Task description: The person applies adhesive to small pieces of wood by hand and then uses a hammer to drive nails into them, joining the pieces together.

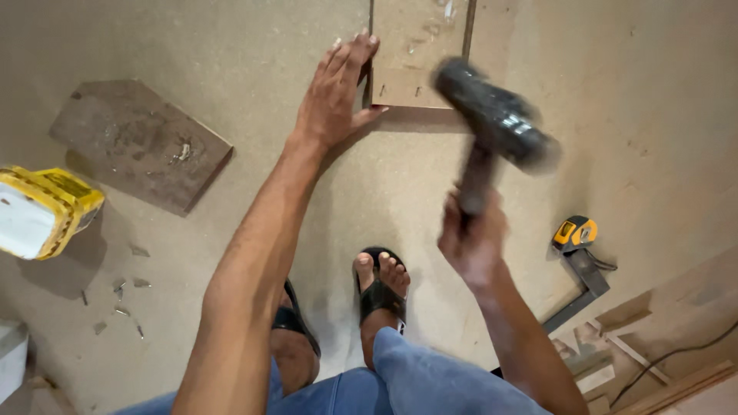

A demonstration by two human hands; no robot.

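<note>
— So, far left first: what lies there?

— At the left edge a yellow and white box (42, 211) sits on the board floor (254, 61), partly cut off. Just right of it, up a bit, a dark slab (138, 146) lies flat, with small chips (123, 296) scattered below it.

— And the left hand?

— The left hand (334, 96) reaches forward, fingers stretched out and flat, not gripping anything. Its fingertips and thumb press against the left edge of a panel (415, 54) that lies on the floor near the top of the view.

— Any marks on that panel?

— Two small dark spots near its lower edge; too small to tell what they are.

— What about the right hand?

— The right hand (473, 238) is closed tight round the handle of a mallet (496, 119). The dark head is raised and tilted, hanging over the panel's lower right corner, apart from it. Hand and head are both blurred.

— Below the hands?

— Two feet in black sandals (377, 292) stand on the floor between the arms, with blue jeans (430, 380) at the bottom edge.

— And further right?

— A yellow tape measure (575, 232) lies well right of the mallet hand, touching a grey metal square (580, 296) just below it. Past that, in the bottom right corner, wood offcuts (615, 346) pile up, and a dark cable (676, 357) runs across them.
</note>
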